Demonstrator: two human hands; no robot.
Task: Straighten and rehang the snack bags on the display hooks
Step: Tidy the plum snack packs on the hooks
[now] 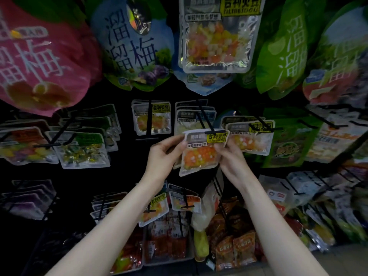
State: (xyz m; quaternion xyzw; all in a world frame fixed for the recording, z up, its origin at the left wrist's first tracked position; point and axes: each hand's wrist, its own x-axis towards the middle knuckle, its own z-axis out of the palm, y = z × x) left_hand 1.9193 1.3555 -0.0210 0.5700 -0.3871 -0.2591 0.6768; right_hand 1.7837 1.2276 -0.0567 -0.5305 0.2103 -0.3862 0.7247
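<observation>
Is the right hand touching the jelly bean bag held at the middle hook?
Touching. The head view shows the right hand with fingers curled on the right edge of the jelly bean bag, while the left hand pinches its left edge.

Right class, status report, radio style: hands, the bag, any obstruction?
Left hand and right hand both pinching the orange jelly-bean bag. Bag tilted, top edge at the black hook. Hanging bags crowd behind; nothing blocking.

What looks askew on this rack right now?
The bag held by both hands, left and right, hangs tilted at the hook tip, bottom swung left. The bag below also sits crooked.
</observation>
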